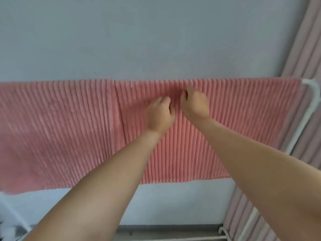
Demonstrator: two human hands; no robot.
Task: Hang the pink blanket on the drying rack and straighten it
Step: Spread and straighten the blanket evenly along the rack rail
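At the far left the pink blanket (60,136) runs out of view, its lower corner sagging toward the floor. It hangs over the top bar of the white drying rack (311,94), which I can see only at the right end, and its long axis runs straight across from left to right, flat against the pale grey wall (156,40) behind. The plush ribs run the other way, from the top edge down to the hem, fanning a little outward toward both ends. A crease or seam drops through the fabric just left of the middle.

My left hand (160,115) rests on the blanket near its centre, a little below the top edge. Its fingers are curled inward against the fabric, bunched together; whether they really pinch a rib I cannot tell, since the knuckles hide the tips. Just beside it, slightly higher and nearly touching, my right hand (194,103) lies in the same manner, fingers curled and close together on the ribs, the grip itself hidden. Both forearms reach up from the near edge of the view.

Further right the blanket ends just short of the rack's rounded white corner. The upright runs down from there beside a pink pleated curtain (304,49) that fills the right edge. A grey floor strip (173,232) shows low down.
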